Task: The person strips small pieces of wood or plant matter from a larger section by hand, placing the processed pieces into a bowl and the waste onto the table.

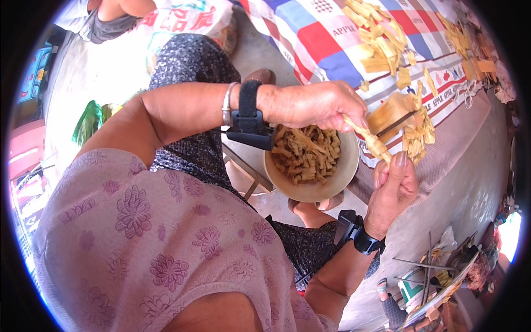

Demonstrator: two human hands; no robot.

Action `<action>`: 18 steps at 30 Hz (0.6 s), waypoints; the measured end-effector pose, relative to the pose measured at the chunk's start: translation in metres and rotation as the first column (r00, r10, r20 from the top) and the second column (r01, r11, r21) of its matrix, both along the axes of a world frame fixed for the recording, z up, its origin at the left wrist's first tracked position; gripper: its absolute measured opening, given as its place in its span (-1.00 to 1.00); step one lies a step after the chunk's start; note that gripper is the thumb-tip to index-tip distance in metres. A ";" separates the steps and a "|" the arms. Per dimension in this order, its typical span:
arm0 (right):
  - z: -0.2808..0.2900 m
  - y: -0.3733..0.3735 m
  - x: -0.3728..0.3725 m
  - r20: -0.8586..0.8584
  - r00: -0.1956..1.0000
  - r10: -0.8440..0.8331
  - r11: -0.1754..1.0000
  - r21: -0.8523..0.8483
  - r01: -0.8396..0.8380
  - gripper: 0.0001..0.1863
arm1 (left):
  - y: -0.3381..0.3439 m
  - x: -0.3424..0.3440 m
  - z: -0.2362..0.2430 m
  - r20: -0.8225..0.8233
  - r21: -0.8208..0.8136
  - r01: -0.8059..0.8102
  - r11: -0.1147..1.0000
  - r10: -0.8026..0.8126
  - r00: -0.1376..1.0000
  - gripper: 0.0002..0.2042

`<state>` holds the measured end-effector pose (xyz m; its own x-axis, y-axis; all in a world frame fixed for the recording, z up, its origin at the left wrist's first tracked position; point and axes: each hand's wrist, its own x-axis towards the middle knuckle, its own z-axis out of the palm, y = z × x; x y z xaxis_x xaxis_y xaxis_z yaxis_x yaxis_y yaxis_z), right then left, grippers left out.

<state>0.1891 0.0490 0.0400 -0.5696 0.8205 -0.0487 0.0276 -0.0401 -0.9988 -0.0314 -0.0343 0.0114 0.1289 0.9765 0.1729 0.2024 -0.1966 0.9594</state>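
My left hand (334, 108) pinches the upper end of a yellowish twisted, knotted strip (368, 141), and my right hand (395, 180) grips its lower end between thumb and fingers. Just beyond the strip, a wooden block (387, 113) has a dark blade (402, 119) lying across it, with more yellowish strips (420, 135) bunched at its right side. Below my left hand is a round pale bowl (351, 166) holding several short, knotted yellowish pieces (304, 157).
A checked cloth (321, 44) bears heaps of yellow strips (381, 39). My knees flank the bowl. A printed sack (177, 16), green plastic (88, 124) and a person (108, 16) are at upper left. Rods and a white bucket (412, 279) sit at lower right, near another person's leg (392, 304).
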 end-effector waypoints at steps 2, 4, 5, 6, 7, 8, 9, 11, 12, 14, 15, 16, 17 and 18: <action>-0.001 -0.001 -0.003 0.006 0.999 0.052 0.996 0.066 -0.052 -0.79 | 0.002 0.001 0.000 0.064 -0.134 0.014 0.991 -0.005 0.998 -0.88; -0.007 -0.008 -0.010 -0.024 0.997 0.077 0.995 0.068 -0.075 -0.77 | 0.004 0.001 -0.001 0.050 -0.088 0.083 0.993 -0.079 0.996 -0.91; -0.008 -0.011 -0.013 -0.039 0.995 0.088 0.994 0.070 -0.086 -0.72 | 0.005 0.000 -0.003 -0.007 0.024 0.148 0.989 -0.148 0.989 -0.92; -0.008 -0.008 -0.010 -0.051 0.992 0.114 0.993 -0.001 -0.114 -0.69 | 0.006 0.002 0.000 0.060 -0.004 0.154 0.988 -0.154 0.986 -0.91; -0.008 -0.007 -0.009 -0.033 0.994 0.103 0.994 -0.023 -0.103 -0.70 | 0.006 0.004 0.005 0.128 -0.031 0.161 0.986 -0.156 0.979 -0.90; -0.007 -0.006 -0.009 -0.015 0.996 0.091 0.995 -0.044 -0.092 -0.71 | 0.004 0.012 0.011 0.309 -0.204 0.133 0.970 -0.065 0.949 -0.87; -0.006 -0.006 -0.010 0.001 0.997 0.080 0.995 -0.065 -0.080 -0.73 | 0.003 0.017 0.017 0.459 -0.372 0.135 0.918 0.056 0.886 -0.84; -0.005 -0.006 -0.010 -0.009 0.996 0.091 0.993 -0.074 -0.091 -0.74 | 0.006 0.020 0.012 0.394 -0.264 0.113 0.958 0.000 0.919 -0.75; -0.003 -0.006 -0.009 -0.012 0.996 0.088 0.993 -0.083 -0.089 -0.74 | 0.007 0.022 0.010 0.393 -0.232 0.118 0.965 -0.017 0.919 -0.74; -0.001 -0.006 -0.009 0.002 0.996 0.091 0.993 -0.073 -0.090 -0.74 | 0.008 0.025 0.011 0.429 -0.241 0.125 0.962 -0.010 0.903 -0.69; 0.000 -0.006 -0.009 0.015 0.995 0.098 0.994 -0.056 -0.097 -0.74 | 0.008 0.025 0.010 0.446 -0.239 0.145 0.960 -0.024 0.895 -0.68; 0.001 -0.006 -0.009 0.028 0.994 0.106 0.994 -0.039 -0.105 -0.74 | 0.008 0.024 0.007 0.462 -0.237 0.166 0.957 -0.039 0.886 -0.68; 0.000 -0.005 -0.008 0.038 0.993 0.110 0.994 -0.019 -0.109 -0.74 | 0.008 0.024 0.006 0.479 -0.235 0.186 0.954 -0.053 0.876 -0.67; -0.004 -0.005 -0.007 0.051 0.993 0.108 0.994 0.002 -0.109 -0.74 | 0.007 0.025 0.007 0.512 -0.282 0.197 0.939 -0.026 0.859 -0.68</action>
